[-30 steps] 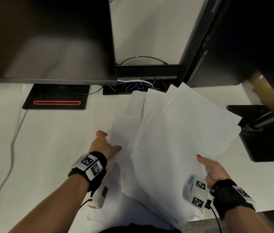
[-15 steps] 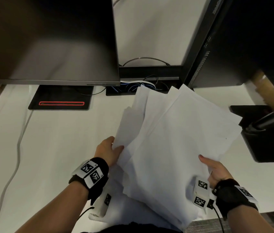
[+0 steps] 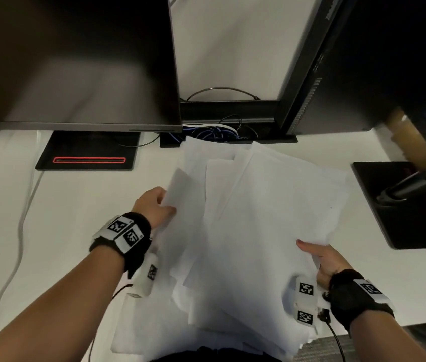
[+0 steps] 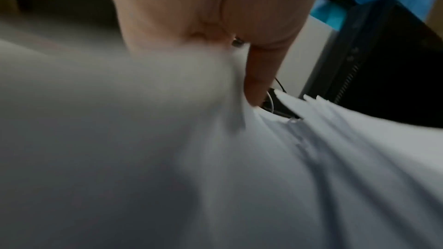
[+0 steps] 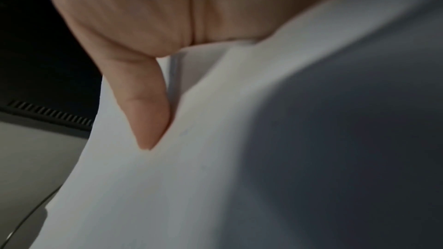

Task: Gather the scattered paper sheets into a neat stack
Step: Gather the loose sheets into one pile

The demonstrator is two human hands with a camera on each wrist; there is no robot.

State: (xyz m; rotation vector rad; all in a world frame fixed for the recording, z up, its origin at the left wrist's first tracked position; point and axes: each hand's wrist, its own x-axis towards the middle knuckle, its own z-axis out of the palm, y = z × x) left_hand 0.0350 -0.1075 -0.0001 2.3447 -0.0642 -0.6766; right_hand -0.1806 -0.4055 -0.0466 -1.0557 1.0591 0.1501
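Several white paper sheets (image 3: 266, 220) lie fanned and overlapping in a loose pile, held up over the white desk (image 3: 70, 220) in the head view. My left hand (image 3: 154, 205) grips the pile's left edge, thumb on top, and the outer sheet (image 3: 180, 186) stands bent upward beside it. The left wrist view shows that thumb (image 4: 260, 80) pressed on the sheets (image 4: 311, 158). My right hand (image 3: 321, 259) pinches the pile's near right corner, thumb on top; in the right wrist view the thumb (image 5: 148, 116) lies on the top sheet (image 5: 191, 186). The fingers beneath are hidden.
A dark monitor (image 3: 70, 61) hangs at the back left above its black base (image 3: 89, 152). A second monitor (image 3: 363, 61) stands at the back right, with tangled cables (image 3: 212, 131) between them. A black stand (image 3: 405, 205) sits right of the pile. A grey cable (image 3: 21, 226) runs along the left.
My left hand has closed on the pile's left edge and pushed it rightward, lifting the outer sheet. The fan of sheets is narrower. My right hand has kept its hold.
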